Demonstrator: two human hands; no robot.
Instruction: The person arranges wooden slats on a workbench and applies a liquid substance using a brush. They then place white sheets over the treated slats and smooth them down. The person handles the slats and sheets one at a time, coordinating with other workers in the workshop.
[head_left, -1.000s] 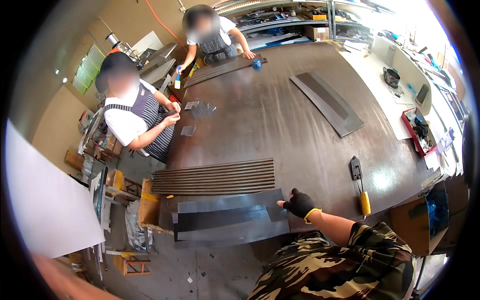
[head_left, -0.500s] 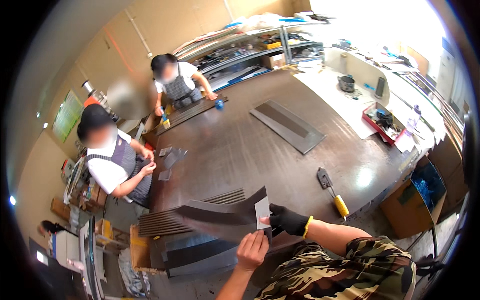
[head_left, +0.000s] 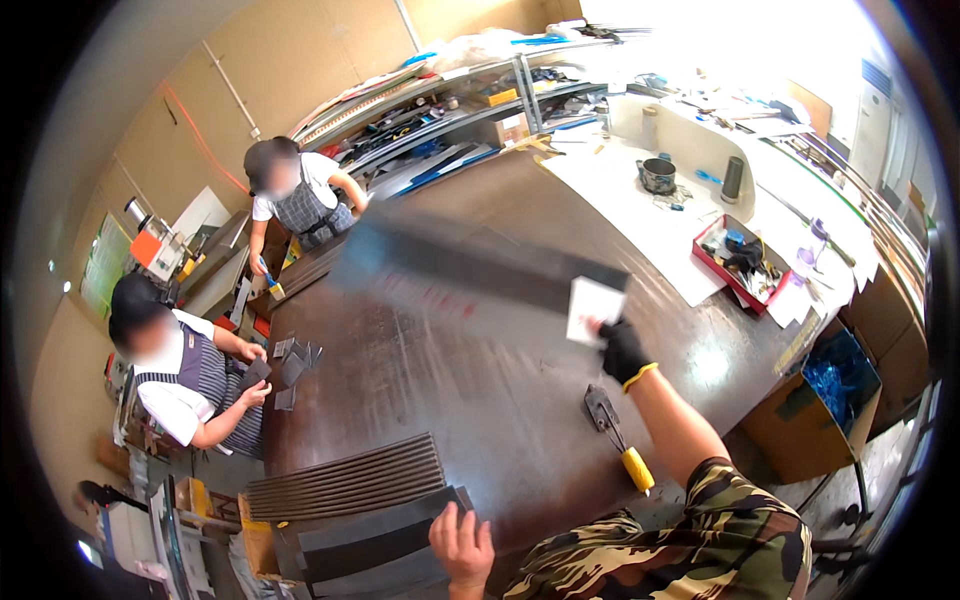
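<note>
My right hand (head_left: 625,354), in a black glove with a yellow cuff, grips one end of a long dark flat sheet (head_left: 470,270) over the table. Its thumb lies on a white rectangular patch (head_left: 594,306) at that end. The sheet's far end is smeared by motion, and faint red marks show along its near side. My bare left hand (head_left: 462,545) is empty with its fingers apart. It hovers beside a stack of dark grey sheets (head_left: 375,540) at the near left.
Dark ribbed strips (head_left: 345,480) lie beyond the stack. A yellow-handled hand tool (head_left: 632,470) rests near my right forearm. Two co-workers stand along the left side, one with a brush (head_left: 272,282). A red box (head_left: 740,262) and a cardboard box (head_left: 815,420) are at right.
My left hand has let go of the sheet and moved down. My right hand has carried the sheet up and to the right, farther over the table. The view has shifted.
</note>
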